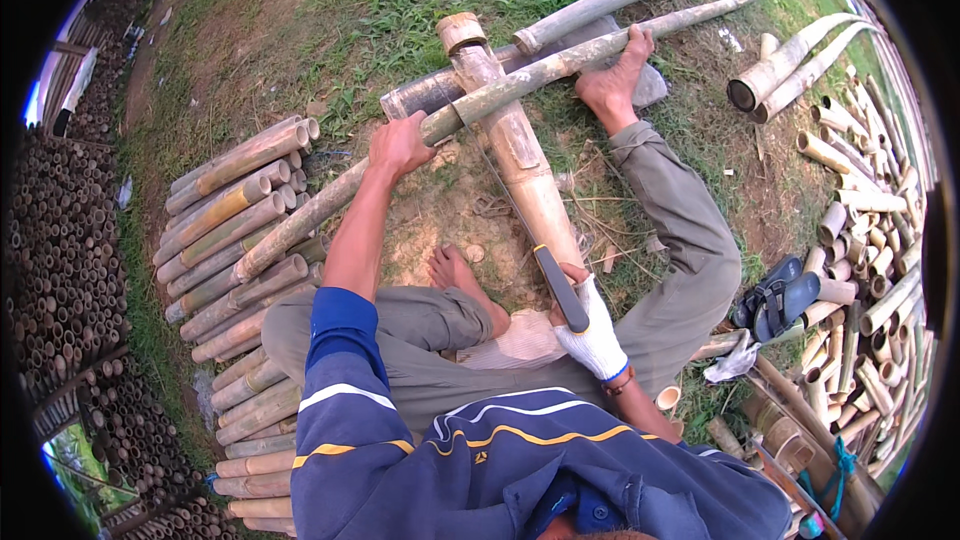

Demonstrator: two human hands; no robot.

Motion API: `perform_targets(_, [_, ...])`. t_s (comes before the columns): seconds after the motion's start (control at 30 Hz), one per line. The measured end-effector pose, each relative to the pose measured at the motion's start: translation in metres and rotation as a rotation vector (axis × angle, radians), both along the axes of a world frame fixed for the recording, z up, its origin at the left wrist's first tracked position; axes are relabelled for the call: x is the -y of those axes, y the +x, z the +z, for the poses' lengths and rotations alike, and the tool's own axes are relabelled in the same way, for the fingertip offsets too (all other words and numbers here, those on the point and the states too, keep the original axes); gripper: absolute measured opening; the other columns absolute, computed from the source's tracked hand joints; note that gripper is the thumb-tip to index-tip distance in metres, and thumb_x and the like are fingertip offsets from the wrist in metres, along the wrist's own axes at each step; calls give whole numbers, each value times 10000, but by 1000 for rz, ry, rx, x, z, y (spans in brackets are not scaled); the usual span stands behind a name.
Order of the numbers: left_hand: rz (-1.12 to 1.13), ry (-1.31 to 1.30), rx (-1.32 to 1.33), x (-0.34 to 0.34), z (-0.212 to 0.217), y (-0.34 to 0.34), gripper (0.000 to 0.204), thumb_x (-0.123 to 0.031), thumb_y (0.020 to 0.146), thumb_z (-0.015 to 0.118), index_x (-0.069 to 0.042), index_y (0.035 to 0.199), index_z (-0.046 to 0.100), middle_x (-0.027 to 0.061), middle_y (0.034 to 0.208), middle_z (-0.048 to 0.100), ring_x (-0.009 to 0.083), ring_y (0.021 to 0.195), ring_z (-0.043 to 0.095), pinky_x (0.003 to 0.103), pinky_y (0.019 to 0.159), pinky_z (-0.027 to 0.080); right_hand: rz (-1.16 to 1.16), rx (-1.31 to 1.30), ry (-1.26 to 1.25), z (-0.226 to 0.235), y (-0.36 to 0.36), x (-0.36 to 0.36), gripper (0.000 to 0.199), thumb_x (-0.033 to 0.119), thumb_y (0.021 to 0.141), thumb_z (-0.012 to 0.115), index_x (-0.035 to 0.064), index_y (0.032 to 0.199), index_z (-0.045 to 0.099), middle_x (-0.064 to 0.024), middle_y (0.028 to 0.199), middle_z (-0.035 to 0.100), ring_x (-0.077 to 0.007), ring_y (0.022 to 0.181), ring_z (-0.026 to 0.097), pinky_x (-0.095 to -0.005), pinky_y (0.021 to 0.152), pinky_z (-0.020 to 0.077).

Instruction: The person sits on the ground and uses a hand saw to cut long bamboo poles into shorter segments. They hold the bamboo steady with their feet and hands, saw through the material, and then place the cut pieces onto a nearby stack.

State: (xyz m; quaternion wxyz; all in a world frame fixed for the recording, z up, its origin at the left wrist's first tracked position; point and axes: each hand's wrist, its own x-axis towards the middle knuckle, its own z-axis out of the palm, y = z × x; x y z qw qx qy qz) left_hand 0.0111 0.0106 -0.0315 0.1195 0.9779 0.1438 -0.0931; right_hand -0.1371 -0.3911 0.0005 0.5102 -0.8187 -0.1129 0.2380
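2 hands share the work: the bare left hand (pixel 398 145) wraps its fingers around the long grey-green bamboo pole (pixel 500 90), steadying it, while the white-gloved right hand (pixel 592 332) clenches the black-handled saw (pixel 560 285).

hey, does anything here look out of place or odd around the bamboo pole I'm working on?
One thing: the right foot presses on the long bamboo pole, bare, while the gloved right hand grips a saw handle. A pair of sandals lies unused on the grass. The left hand steadies the pole.
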Motion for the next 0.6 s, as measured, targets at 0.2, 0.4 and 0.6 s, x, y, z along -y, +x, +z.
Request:
perform_targets(0.2, [15, -13, -18, 4, 3, 0, 712, -321, 784, 822, -119, 1443, 642, 259, 1175, 769, 435, 1119, 733, 517, 1013, 575, 24, 149, 179, -24, 45, -34, 652, 23, 832, 709, 95, 1459, 545, -89, 960, 624, -194, 792, 620, -328, 777, 536])
perform_targets(0.4, [44, 44, 10, 15, 17, -3, 674, -318, 791, 826, -135, 1418, 657, 251, 1171, 772, 431, 1129, 729, 510, 1014, 570, 11, 233, 270, -67, 125, -132, 610, 104, 842, 750, 79, 1416, 545, -184, 1189, 676, -337, 1030, 702, -408, 922, 560])
perform_targets(0.6, [64, 49, 7, 16, 7, -13, 560, -289, 800, 832, -144, 1316, 669, 248, 1077, 780, 446, 1046, 744, 531, 941, 583, -32, -102, 81, 2, -4, -3, 718, -12, 808, 714, 74, 1497, 529, -73, 1112, 672, -162, 890, 641, -306, 871, 541])
